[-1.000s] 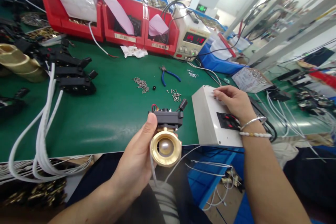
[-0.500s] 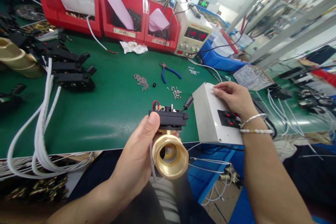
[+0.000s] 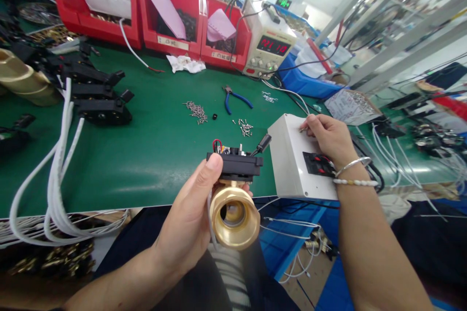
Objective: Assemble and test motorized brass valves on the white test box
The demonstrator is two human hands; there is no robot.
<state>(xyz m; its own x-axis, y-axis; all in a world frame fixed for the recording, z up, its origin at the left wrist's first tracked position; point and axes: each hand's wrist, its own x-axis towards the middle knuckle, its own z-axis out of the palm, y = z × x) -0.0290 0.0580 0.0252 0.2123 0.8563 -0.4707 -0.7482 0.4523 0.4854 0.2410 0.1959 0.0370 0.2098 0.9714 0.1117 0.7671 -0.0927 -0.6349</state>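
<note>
My left hand (image 3: 193, 199) is closed around a brass ball valve (image 3: 235, 238) with a black actuator (image 3: 235, 165) on top. The valve's round opening faces me, and the actuator's upper side shows bare small parts and a red wire. A black cable gland (image 3: 263, 144) sticks out at its right. On the right, my right hand (image 3: 326, 136) rests over a pale grey control box (image 3: 288, 155). Its thumb and fingers are pinched at a small metal toggle switch (image 3: 301, 129) on the box's face. Below the wrist, a black and red terminal block (image 3: 316, 163) is partly covered.
Blue-handled cutters (image 3: 236, 99) and small piles of screws (image 3: 245, 128) lie on the green bench (image 3: 164, 155). Red bins (image 3: 171, 48) and a power supply (image 3: 270, 43) line the back. Black actuators (image 3: 104, 112) with white cables (image 3: 54, 189) stand at left.
My right hand's fingertips have shifted slightly right and curled, so the small metal switch now shows. The power supply's red digits have changed. My left hand holds the valve almost still.
</note>
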